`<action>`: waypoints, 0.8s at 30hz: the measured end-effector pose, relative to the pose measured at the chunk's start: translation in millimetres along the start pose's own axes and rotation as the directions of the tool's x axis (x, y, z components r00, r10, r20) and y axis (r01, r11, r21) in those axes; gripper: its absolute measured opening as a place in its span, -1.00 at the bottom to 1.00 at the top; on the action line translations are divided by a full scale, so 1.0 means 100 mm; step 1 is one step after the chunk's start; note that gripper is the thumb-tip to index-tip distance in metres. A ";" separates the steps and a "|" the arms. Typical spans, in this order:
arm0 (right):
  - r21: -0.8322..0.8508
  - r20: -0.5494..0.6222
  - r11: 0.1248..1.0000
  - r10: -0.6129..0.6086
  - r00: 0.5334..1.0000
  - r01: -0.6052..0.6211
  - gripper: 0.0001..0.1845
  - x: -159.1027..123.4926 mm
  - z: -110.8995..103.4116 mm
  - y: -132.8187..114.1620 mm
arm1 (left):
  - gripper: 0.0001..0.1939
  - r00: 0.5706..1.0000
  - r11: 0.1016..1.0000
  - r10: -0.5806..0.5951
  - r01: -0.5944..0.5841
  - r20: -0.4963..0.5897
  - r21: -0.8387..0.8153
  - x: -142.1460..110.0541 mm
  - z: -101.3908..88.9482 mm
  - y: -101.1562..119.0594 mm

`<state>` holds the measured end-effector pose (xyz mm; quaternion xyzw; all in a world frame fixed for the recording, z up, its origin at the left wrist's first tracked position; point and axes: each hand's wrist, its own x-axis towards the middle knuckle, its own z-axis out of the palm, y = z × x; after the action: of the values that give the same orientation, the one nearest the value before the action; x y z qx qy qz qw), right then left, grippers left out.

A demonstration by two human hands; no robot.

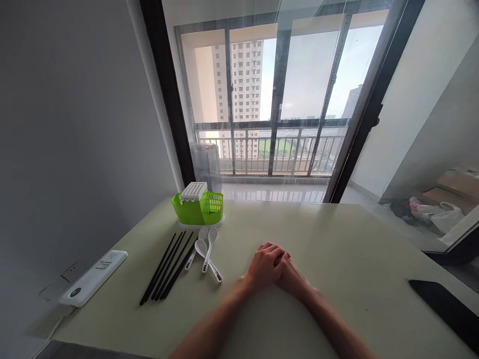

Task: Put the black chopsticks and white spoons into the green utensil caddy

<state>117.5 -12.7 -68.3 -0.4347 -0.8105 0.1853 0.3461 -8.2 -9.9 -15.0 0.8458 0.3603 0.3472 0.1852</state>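
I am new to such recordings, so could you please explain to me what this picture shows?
There is no machine here, only a person. The one picture comes from a camera worn on the head, looking forward and down. The bare left hand and right hand are clasped together on the pale table; no utensil shows in them. Left of them lie three overlapping white spoons, then several black chopsticks. Behind these stands a green basket with a white slotted piece on top. Farther left lies a long white device.
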 end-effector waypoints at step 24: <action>-0.024 -0.003 0.999 -0.028 1.000 0.028 -0.56 -0.01 0.03 0.06 | -0.72 1.000 1.000 -0.003 0.003 0.011 -0.010 0.00 -0.02 0.00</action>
<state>118.7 -9.9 -74.4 -0.4278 -0.8180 0.1701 0.3449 -9.8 -10.0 -13.9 0.8462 0.3587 0.3442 0.1919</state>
